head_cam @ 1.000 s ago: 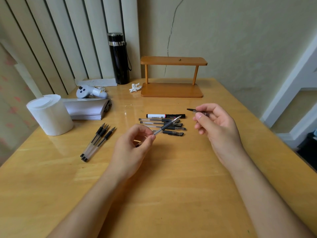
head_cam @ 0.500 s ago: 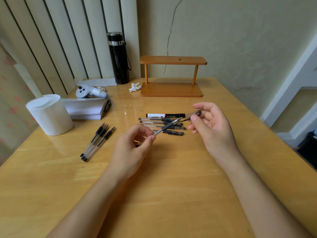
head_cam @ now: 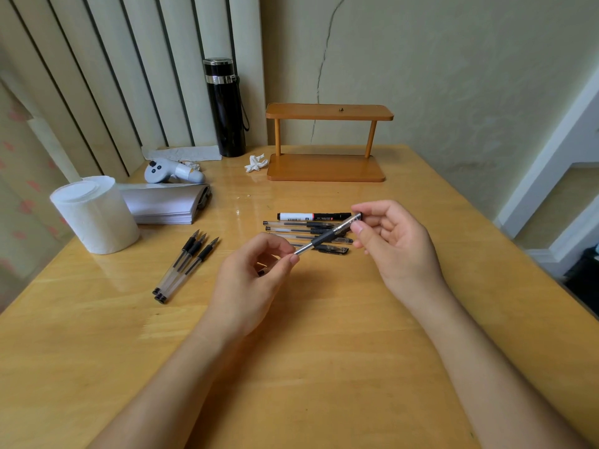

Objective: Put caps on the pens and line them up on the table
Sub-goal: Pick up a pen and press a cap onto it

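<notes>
Your wooden table [head_cam: 324,367] carries three uncapped pens [head_cam: 186,265] lying side by side at the left, and a row of pens with a black-and-white marker [head_cam: 312,216] near the middle. You also have a paper roll [head_cam: 95,215], a stack of paper [head_cam: 162,204], a white controller [head_cam: 173,171], a black flask [head_cam: 225,108], a crumpled tissue [head_cam: 256,163] and a small wooden shelf [head_cam: 325,168].

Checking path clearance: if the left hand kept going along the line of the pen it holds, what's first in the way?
Likely the right hand, which pinches the clear cap on the tip of the pen the left hand holds. Depth is unclear from one view.
</notes>
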